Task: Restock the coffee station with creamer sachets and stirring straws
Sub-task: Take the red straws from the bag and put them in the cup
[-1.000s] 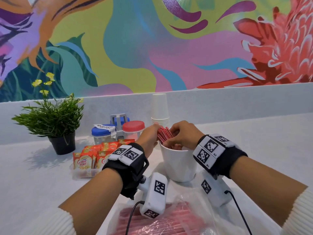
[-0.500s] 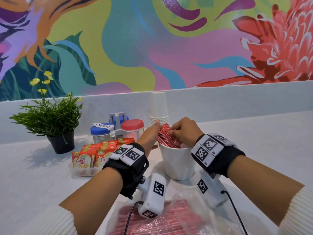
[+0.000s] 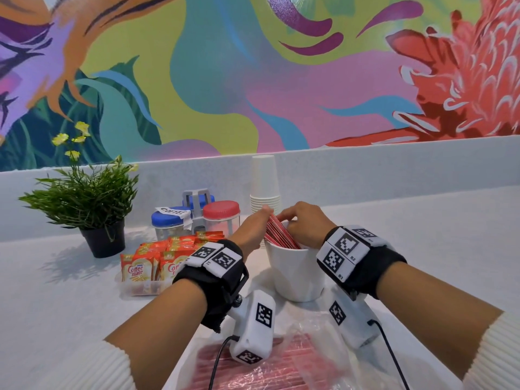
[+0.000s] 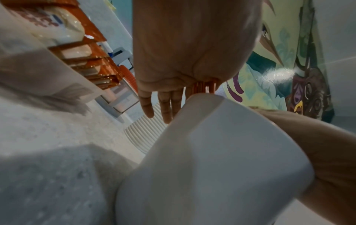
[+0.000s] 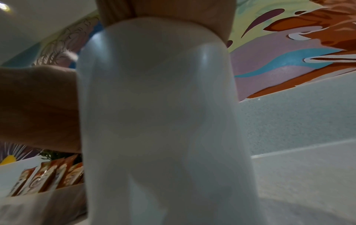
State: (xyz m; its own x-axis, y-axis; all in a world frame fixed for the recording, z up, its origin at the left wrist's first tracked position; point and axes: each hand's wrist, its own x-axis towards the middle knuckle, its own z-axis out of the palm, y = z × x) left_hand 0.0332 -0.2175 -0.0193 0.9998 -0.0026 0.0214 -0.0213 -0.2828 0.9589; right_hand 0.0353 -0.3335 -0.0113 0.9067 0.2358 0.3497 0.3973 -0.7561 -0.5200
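Note:
A white cup [image 3: 295, 274] stands on the counter with a bundle of red stirring straws [image 3: 277, 235] leaning left in it. My left hand [image 3: 257, 223] lies flat against the bundle's left side with straight fingers. In the left wrist view those fingers [image 4: 163, 103] hang beside the cup [image 4: 221, 152], with the straws [image 4: 204, 87] against the palm. My right hand [image 3: 301, 220] curls over the straws' upper ends from the right; its thumb is hidden. The right wrist view is mostly filled by the cup [image 5: 159, 106]. Orange creamer sachets [image 3: 146, 266] stand in a clear tray to the left.
A clear bag of more red straws [image 3: 281, 367] lies close in front of me. Behind the cup are a stack of paper cups [image 3: 264, 184], a blue-lidded jar [image 3: 168, 220] and a red-lidded jar [image 3: 221, 212]. A potted plant [image 3: 92, 209] stands far left.
My right hand has risen from inside the cup to the straws' tops. The bundle now leans further left against my left palm, whose fingers have straightened upward.

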